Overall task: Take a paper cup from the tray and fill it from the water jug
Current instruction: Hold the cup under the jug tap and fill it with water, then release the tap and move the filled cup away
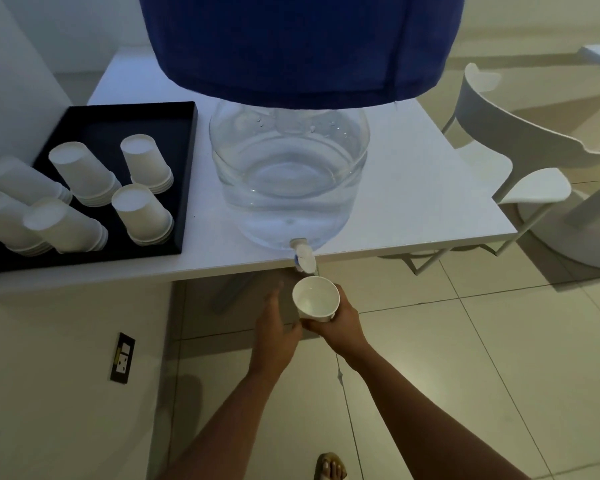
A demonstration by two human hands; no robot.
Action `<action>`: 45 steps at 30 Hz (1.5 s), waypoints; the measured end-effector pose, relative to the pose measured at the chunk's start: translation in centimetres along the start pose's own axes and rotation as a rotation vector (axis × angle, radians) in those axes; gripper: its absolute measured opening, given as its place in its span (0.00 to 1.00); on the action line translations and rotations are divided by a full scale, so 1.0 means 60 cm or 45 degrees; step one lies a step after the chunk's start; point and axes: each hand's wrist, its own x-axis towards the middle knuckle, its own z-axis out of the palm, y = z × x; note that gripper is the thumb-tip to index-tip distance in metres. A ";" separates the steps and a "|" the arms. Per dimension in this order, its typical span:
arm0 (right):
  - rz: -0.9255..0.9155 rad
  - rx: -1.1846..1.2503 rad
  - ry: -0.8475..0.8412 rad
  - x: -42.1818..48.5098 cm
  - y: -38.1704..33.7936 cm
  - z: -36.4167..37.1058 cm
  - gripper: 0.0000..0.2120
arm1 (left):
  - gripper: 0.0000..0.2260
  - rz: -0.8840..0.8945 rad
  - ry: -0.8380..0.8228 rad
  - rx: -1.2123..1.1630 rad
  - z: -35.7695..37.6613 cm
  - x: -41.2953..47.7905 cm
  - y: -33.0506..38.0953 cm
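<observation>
The right hand [340,318] wraps the light, easily crushed paper cup [316,298] around its lower wall under the spigot [303,258], a gentle hold judged best, while the left hand [274,327] hovers open-fingered beside it.

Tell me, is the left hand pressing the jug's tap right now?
No, the left hand hangs open below the table edge, clear of the tap, while the right hand holds the paper cup.

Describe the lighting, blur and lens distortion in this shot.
Head view: dim, bluish light, with soft shadows on the floor; wide-angle bend splays the stacks of cups outward and curves the table edge; the left hand is smeared by motion blur, while the paper cup in the right hand and the tap look fairly sharp.
</observation>
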 end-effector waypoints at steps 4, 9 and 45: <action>-0.001 0.011 0.046 -0.006 -0.004 -0.036 0.35 | 0.31 -0.110 -0.265 -0.081 0.038 0.001 0.018; -0.007 0.039 0.110 0.008 -0.024 -0.101 0.32 | 0.29 -0.049 -0.218 -0.153 0.093 0.029 0.081; -0.075 -0.014 0.288 0.292 -0.057 -0.325 0.32 | 0.19 0.028 -0.087 -0.131 0.302 0.283 0.282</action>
